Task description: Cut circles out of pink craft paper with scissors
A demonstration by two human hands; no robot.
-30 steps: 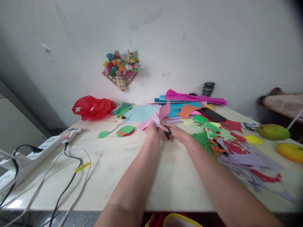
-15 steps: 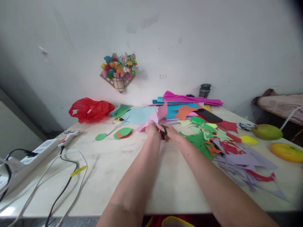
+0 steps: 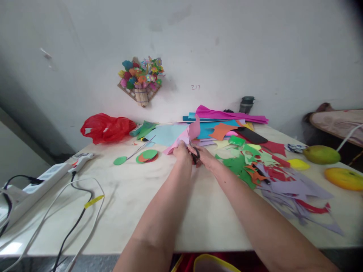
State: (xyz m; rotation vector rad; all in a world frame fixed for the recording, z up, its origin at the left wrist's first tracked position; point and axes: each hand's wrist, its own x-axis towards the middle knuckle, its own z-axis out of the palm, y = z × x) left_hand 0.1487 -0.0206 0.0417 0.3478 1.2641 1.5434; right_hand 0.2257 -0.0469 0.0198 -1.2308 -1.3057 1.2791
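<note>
My left hand [image 3: 181, 150] is closed on a sheet of pink paper [image 3: 193, 130], which curls up above the table. Close beside it, my right hand [image 3: 204, 155] grips scissors with black handles [image 3: 196, 154]; their blades point away from me at the pink paper, and the tips are partly hidden by it. Left of my hands lie overlapping green, orange and red paper circles [image 3: 149, 153] and a green paper circle [image 3: 120, 160] with a thin purple strip at its edge. A light blue sheet [image 3: 167, 134] lies behind the pink paper.
Paper scraps [image 3: 292, 185] spread over the right side, near a black phone [image 3: 251, 135], a mango [image 3: 321, 154] and a yellow-orange fruit [image 3: 344, 178]. A red plastic bag [image 3: 106, 128] sits back left. A power strip [image 3: 42, 185] and cables [image 3: 81, 217] run along the left edge.
The view has shifted slightly. Both hands stay together at the pink paper, with the scissors still in my right hand; little else differs.
</note>
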